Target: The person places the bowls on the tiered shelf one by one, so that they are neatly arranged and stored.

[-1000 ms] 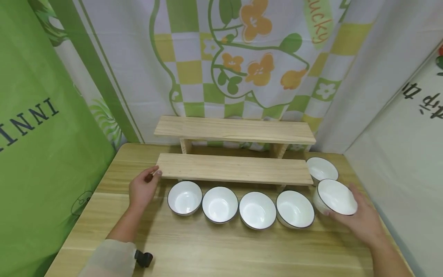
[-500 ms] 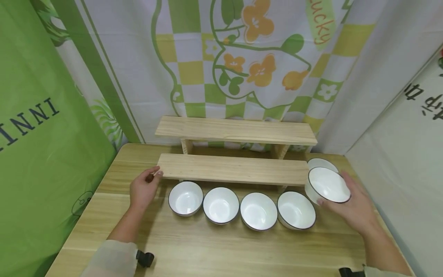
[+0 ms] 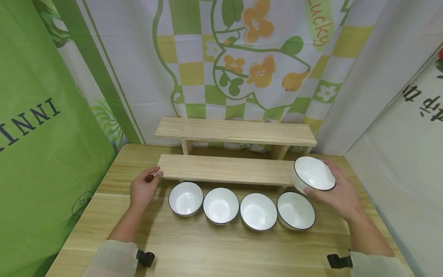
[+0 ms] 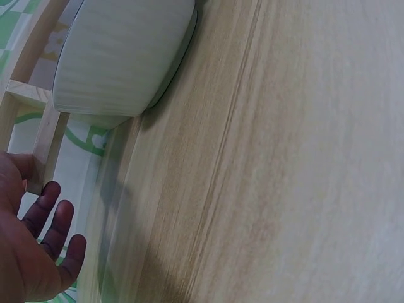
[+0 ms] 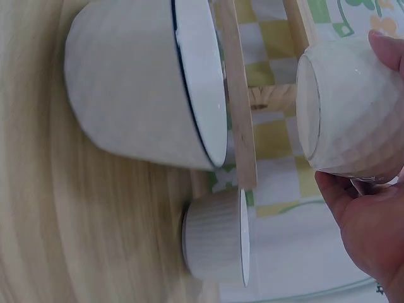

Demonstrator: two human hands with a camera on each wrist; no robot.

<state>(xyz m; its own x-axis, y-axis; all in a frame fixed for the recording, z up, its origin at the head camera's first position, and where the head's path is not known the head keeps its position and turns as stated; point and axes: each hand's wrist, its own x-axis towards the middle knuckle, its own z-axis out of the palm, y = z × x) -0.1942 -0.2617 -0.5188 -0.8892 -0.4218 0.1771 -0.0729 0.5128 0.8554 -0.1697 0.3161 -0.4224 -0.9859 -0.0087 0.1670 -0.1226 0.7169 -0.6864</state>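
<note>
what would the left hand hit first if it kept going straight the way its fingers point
Probably the left end of the lower shelf board: the left hand points up toward it, fingertips already at its corner, though actual contact is hard to confirm.

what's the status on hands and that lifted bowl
Right hand grips white bowl, raised at lower shelf right end. Left hand touches the shelf's left end. Four bowls lined below.

– What's behind? 
– Cloth backdrop (image 3: 249,61) w/ green-yellow checks, orange flowers, "Lucky" on it. Green banner (image 3: 41,146) on the left, white lettering.
– Right side? 
– White sheet (image 3: 401,161) w/ dark characters.
– Furniture? 
– Light wood table (image 3: 221,246), two-tier wooden shelf (image 3: 235,130) at its far edge. Even, soft light.
</note>
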